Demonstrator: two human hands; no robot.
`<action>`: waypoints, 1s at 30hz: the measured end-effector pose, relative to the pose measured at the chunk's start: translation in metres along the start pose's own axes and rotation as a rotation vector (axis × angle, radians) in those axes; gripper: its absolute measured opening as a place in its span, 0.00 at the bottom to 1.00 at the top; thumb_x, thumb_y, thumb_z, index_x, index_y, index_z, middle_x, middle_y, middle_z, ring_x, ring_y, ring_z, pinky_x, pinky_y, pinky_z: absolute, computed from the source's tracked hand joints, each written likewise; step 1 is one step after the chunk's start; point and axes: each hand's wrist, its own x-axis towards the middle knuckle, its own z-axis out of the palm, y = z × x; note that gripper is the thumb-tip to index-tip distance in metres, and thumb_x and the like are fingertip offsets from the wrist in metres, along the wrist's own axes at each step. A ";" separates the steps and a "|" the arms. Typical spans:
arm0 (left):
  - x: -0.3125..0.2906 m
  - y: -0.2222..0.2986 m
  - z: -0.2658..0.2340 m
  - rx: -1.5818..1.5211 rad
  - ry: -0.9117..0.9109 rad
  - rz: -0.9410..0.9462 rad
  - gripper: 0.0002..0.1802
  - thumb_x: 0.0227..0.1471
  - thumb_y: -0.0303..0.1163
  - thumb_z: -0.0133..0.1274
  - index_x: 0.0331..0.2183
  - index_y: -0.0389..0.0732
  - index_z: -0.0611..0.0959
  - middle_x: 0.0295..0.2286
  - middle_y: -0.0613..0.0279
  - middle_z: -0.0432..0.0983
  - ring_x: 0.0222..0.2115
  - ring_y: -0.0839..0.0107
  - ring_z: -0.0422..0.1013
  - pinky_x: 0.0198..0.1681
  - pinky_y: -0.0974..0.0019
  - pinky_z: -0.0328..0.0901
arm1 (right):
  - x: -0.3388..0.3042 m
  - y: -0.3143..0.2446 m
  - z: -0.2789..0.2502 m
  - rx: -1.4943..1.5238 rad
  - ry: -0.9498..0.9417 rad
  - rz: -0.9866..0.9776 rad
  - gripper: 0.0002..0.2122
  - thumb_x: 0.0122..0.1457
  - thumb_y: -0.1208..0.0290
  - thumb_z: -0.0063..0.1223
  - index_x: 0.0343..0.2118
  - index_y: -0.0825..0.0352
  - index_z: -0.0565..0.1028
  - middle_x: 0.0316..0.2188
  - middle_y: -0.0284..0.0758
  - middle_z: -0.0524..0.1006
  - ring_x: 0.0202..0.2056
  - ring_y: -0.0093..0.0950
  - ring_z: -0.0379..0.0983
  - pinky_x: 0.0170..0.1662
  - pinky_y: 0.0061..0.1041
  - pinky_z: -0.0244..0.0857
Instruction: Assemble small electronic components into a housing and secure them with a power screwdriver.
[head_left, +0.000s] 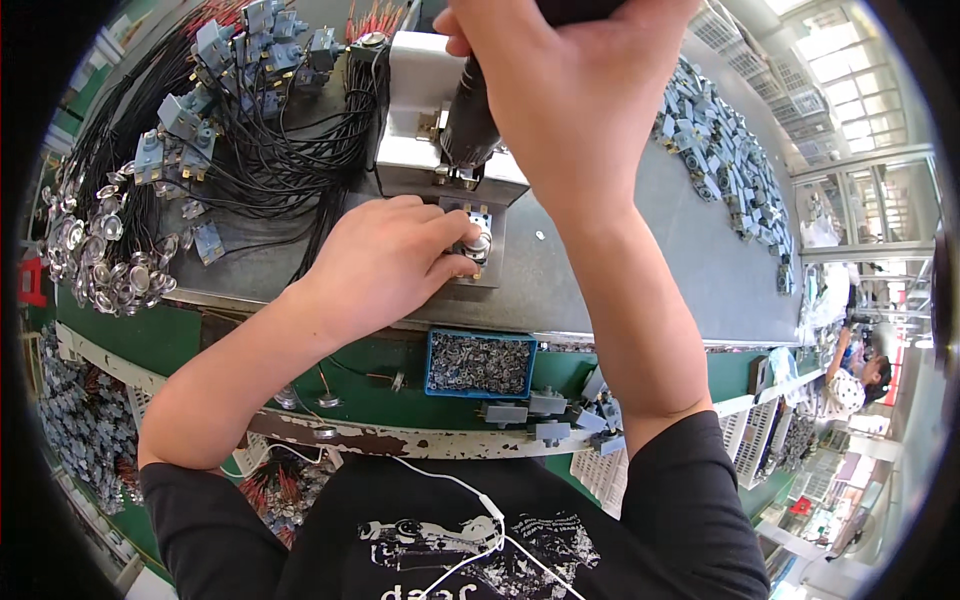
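Note:
My left hand [385, 250] reaches in from the left. Its thumb and fingertips pinch a small part with a round silvery metal face [479, 240], on a flat metal plate. At the top, my right hand [585, 95] wraps around a black, thick-handled tool [470, 125] that slants down just above the part. The tool's lower end is beside a white metal block [417, 75] behind the plate; the exact kind of tool cannot be made out. Fingers partly hide the part, and the picture's upper edge cuts off the tool's top.
Grey switch-like blocks on black wires [250, 75] heap at the left, near round metal caps [110, 250]. Loose grey blocks [715, 140] spread at the right. A blue tray [432, 385] of small metal pieces stands on the green lower shelf. Another person [848, 390] sits far right.

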 end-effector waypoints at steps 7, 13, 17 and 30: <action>-0.008 -0.005 0.009 -0.049 0.079 -0.009 0.13 0.53 0.40 0.64 0.38 0.45 0.83 0.25 0.64 0.79 0.32 0.60 0.77 0.36 0.57 0.71 | -0.018 -0.038 -0.020 0.014 0.097 0.240 0.25 0.56 0.86 0.63 0.54 0.68 0.63 0.35 0.36 0.78 0.29 0.20 0.77 0.29 0.20 0.72; -0.005 -0.006 0.007 -0.047 0.042 -0.007 0.15 0.50 0.34 0.68 0.40 0.43 0.83 0.27 0.63 0.79 0.31 0.62 0.76 0.34 0.60 0.71 | -0.022 -0.008 -0.028 0.396 0.000 -0.073 0.18 0.57 0.85 0.64 0.47 0.71 0.68 0.32 0.36 0.79 0.24 0.20 0.76 0.25 0.20 0.71; -0.001 -0.001 0.006 -0.040 0.043 0.005 0.15 0.50 0.33 0.68 0.39 0.42 0.83 0.27 0.63 0.79 0.31 0.62 0.76 0.34 0.60 0.71 | -0.006 0.020 -0.040 0.311 0.017 -0.109 0.15 0.59 0.83 0.63 0.45 0.71 0.69 0.32 0.35 0.79 0.23 0.21 0.76 0.25 0.20 0.71; -0.001 0.000 0.007 -0.034 0.027 -0.016 0.12 0.54 0.39 0.63 0.38 0.45 0.82 0.27 0.65 0.79 0.32 0.61 0.76 0.36 0.57 0.71 | -0.003 0.049 -0.046 0.463 -0.198 -0.511 0.18 0.58 0.84 0.63 0.46 0.68 0.66 0.32 0.34 0.78 0.24 0.19 0.75 0.25 0.19 0.69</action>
